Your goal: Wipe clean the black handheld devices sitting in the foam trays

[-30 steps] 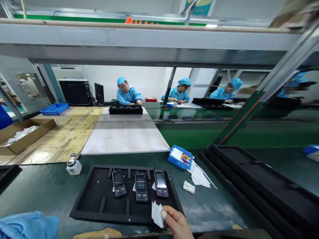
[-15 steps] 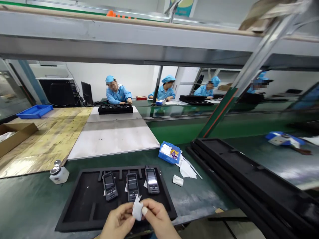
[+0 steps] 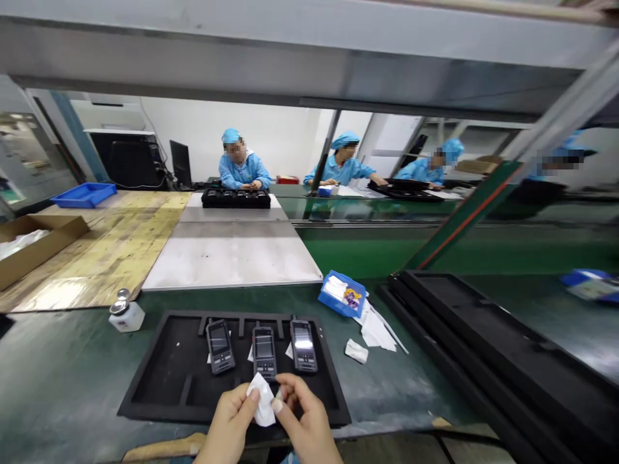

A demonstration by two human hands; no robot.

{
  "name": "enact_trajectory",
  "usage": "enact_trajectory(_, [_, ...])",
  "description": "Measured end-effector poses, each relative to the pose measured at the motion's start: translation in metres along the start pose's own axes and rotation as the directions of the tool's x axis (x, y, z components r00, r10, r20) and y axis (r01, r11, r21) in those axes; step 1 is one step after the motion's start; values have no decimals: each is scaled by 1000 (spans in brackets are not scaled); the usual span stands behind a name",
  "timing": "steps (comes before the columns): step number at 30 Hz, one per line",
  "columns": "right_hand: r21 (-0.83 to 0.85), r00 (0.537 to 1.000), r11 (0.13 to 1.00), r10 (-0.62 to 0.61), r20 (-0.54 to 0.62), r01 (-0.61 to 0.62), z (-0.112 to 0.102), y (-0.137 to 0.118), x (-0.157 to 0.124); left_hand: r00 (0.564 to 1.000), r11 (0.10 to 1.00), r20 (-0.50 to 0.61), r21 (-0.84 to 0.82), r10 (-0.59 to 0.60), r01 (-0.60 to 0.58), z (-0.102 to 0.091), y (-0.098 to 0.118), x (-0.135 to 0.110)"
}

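Observation:
My left hand [image 3: 231, 419] pinches a small, creased white wipe [image 3: 262, 401] between thumb and fingers, above the near edge of a black foam tray [image 3: 159, 380]. Close against the wipe's right side is my right hand [image 3: 305, 415], its fingers curled and thumb bent toward the index finger. Something pale shows at those fingertips, too small to make out. Three black handheld radios with screens and keypads lie in the tray: a left one [image 3: 220, 348], a middle one [image 3: 264, 351] just beyond the wipe, and a right one [image 3: 304, 346]. White paper slips show beneath them.
Right of the tray are a folded white cloth [image 3: 356, 351], white papers [image 3: 377, 330] and a blue bin [image 3: 342, 293]. A white pump bottle [image 3: 126, 314] stands left. Stacked black trays [image 3: 474, 335] line the right side. Co-workers in blue sit across the bench.
The wipe now lies flatter and more spread in my left fingers, and my right fingers have shifted to its edge. The view has turned slightly left and down.

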State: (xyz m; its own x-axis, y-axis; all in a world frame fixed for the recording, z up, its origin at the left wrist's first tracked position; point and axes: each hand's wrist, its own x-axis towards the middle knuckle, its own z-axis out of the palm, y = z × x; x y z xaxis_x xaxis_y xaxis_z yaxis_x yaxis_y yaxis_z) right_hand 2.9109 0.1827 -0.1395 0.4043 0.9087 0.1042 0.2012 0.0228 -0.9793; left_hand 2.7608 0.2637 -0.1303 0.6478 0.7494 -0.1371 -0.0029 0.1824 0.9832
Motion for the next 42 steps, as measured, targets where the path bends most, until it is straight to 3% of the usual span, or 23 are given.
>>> enact_trajectory(6, [21, 979, 996, -84, 185, 81, 4, 0, 9, 996, 995, -19, 53, 86, -85, 3, 9, -9])
enact_trajectory(9, [-125, 967, 966, -207, 152, 226, 14, -2, 12, 988, 975, -100, 203, 117, -95, -1, 8, -12])
enact_trajectory(11, [-289, 919, 872, -368, 143, 395, 23, -4, 14, 978, 954, -173, 293, 113, -58, -7, 4, -13])
enact_trajectory(14, [-463, 789, 647, -561, 249, 606, 37, -11, 21, 957, 955, -278, 298, 79, 8, -19, -3, -15])
enact_trajectory(18, [-500, 707, 509, -586, 395, 701, 60, -21, 32, 941, 977, -331, 214, 66, 6, -37, -10, -19])
enact_trajectory(21, [-460, 681, 506, -598, 423, 730, 76, -22, 40, 935, 980, -347, 199, 77, -7, -52, -13, -23])
enact_trajectory(24, [-367, 699, 598, -558, 447, 713, 87, -21, 56, 927, 974, -346, 214, 145, -73, -73, -12, -30])
enact_trajectory(26, [-319, 727, 668, -514, 455, 672, 97, -24, 73, 880, 938, -393, 314, 266, -144, -92, -10, -37])
enact_trajectory(28, [-295, 749, 712, -480, 458, 637, 114, -34, 97, 780, 839, -455, 521, 429, -158, -114, -10, -45])
enact_trajectory(30, [-309, 762, 728, -437, 477, 611, 142, -50, 123, 666, 679, -457, 727, 589, -102, -134, -15, -51])
enact_trajectory(32, [-375, 775, 716, -368, 514, 589, 178, -71, 149, 586, 479, -353, 875, 730, -69, -151, -25, -54])
enact_trajectory(34, [-442, 767, 673, -305, 565, 593, 219, -92, 170, 547, 283, -213, 958, 810, -48, -161, -37, -52])
enact_trajectory(36, [-467, 750, 636, -289, 595, 615, 260, -108, 187, 542, 166, -126, 986, 831, -25, -166, -49, -48])
enact_trajectory(39, [-503, 732, 576, -273, 624, 644, 311, -121, 204, 522, 157, -129, 988, 843, -10, -168, -61, -43])
enact_trajectory(42, [-540, 716, 512, -247, 652, 668, 343, -123, 214, 444, 122, -95, 992, 891, -32, -172, -66, -39])
